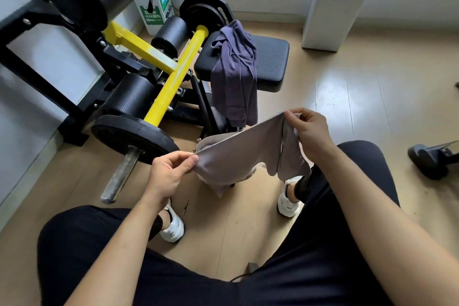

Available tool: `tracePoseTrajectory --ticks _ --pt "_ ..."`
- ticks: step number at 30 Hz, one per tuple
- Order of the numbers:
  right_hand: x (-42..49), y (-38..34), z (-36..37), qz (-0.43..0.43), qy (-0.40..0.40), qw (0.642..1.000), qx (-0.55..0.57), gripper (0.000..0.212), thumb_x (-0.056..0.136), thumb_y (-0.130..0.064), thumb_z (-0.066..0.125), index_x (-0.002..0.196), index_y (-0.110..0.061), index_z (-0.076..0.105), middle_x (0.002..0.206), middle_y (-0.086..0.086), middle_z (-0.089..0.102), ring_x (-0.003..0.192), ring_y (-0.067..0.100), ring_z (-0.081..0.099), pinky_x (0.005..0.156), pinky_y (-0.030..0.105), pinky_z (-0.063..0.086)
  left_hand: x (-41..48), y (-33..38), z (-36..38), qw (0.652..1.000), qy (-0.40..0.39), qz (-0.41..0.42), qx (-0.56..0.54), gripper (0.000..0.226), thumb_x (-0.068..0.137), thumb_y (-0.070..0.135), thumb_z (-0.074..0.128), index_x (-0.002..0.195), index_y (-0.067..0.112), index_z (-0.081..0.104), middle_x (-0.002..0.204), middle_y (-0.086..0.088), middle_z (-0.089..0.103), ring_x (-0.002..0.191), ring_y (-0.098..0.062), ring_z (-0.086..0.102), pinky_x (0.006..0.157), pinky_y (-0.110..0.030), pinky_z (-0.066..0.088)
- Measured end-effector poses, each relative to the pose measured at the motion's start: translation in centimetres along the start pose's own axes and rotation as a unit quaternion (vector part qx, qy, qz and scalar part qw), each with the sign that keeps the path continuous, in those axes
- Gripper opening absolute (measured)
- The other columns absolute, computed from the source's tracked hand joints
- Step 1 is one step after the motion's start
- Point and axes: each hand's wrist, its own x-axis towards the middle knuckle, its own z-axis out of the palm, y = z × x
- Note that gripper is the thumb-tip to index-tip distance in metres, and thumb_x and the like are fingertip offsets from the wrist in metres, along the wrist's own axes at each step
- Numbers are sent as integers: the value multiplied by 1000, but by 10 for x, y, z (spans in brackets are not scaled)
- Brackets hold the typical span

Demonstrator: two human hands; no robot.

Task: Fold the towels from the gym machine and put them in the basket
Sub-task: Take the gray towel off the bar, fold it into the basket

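Note:
I hold a light grey towel (238,156) stretched between both hands above the floor. My left hand (171,171) pinches its left corner. The right end is gripped by my right hand (313,131), and a loose part hangs down below it. A dark purple towel (236,69) lies draped over the black seat pad (270,62) of the yellow and black gym machine (171,77). Behind the grey towel, part of a pale basket (250,174) shows on the floor, mostly hidden.
A weight plate (131,136) on a steel bar juts out at the left near my knee. A white appliance (332,7) stands at the back right wall. A dark dumbbell-like object (429,159) lies on the floor at the right. My feet in white shoes flank the basket.

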Motion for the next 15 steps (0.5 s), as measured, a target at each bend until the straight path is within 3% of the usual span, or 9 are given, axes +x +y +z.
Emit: tracePoseTrajectory --ticks 3,4,6,9,11,13,15 --pt "2 7 0 -22 4 998 -53 5 89 -17 76 91 -21 76 74 1 65 73 15 59 68 29 50 1 4 -1 994 5 -19 -104 41 60 56 90 81 22 79 80 3 75 76 -8 67 74 -22 57" --pt "1 8 0 -25 1 998 -62 12 88 -14 77 99 -17 75 75 3 62 73 15 58 70 29 51 2 6 -1 992 7 -26 -124 47 56 58 90 82 21 78 81 2 75 75 -8 67 72 -21 57" --pt "-1 9 4 -10 -14 999 -44 27 85 -8 79 110 -9 70 75 5 61 73 16 58 73 31 53 1 9 3 988 2 -37 -153 45 60 51 89 85 16 76 81 -2 75 73 -10 67 68 -22 57" --pt "-8 9 14 15 -49 999 -8 34 79 -4 83 110 -4 67 71 1 60 68 11 59 64 22 51 -2 11 12 984 16 -51 -172 34 74 35 78 92 6 72 82 -8 73 71 -14 67 66 -24 57" --pt "-13 10 23 32 -78 996 11 25 78 -2 83 98 -4 68 65 -2 61 59 7 58 56 21 47 -4 12 16 983 18 -61 -175 17 87 21 69 93 5 73 79 -7 73 70 -13 67 66 -23 57" --pt "-17 12 31 44 -105 993 24 15 79 -2 82 86 -7 69 61 -2 64 56 9 58 56 24 45 -6 12 20 983 16 -66 -170 12 94 12 63 94 6 73 79 -5 73 71 -12 67 66 -22 57" --pt "-23 14 40 50 -126 990 33 11 81 -4 80 87 -4 71 66 3 66 58 10 58 58 25 45 -8 11 21 983 14 -71 -168 11 93 10 64 95 7 74 82 -4 74 74 -13 68 67 -22 57"
